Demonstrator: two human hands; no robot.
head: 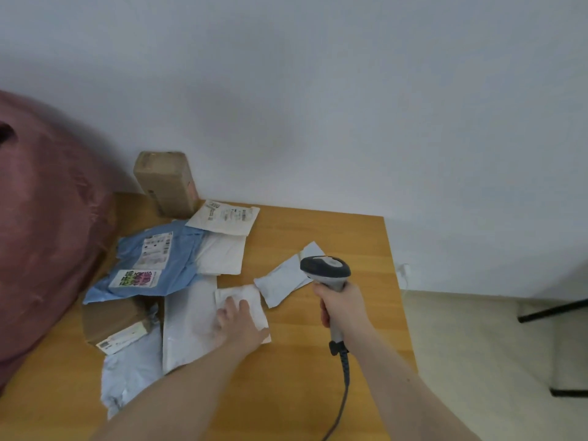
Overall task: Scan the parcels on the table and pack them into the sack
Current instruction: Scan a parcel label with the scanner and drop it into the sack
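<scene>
Head view: a person stands at a wooden bench (334, 361) with a heap of parcels on it.
Step now: it looks like picking the small white parcel (251, 300) to scan.
How to do it well: turn the parcel so its label faces up, then aim the scanner (326, 270) at the label. No label shows on this parcel, so it may need a flip.
Left hand (237, 323): fingers spread flat, resting on the small white parcel. It presses and does not pinch.
Right hand (342, 302): fingers wrapped tight round the scanner handle, head pointing at the parcels.
Parcels: blue bag (178, 265) with labels, two brown boxes (168, 183), more white bags, all near the left side of the bench.
Sack (47, 218): big and dark red, just beside the bench on the left.
Care: the scanner cord (345, 393) hangs down by the right arm.
</scene>
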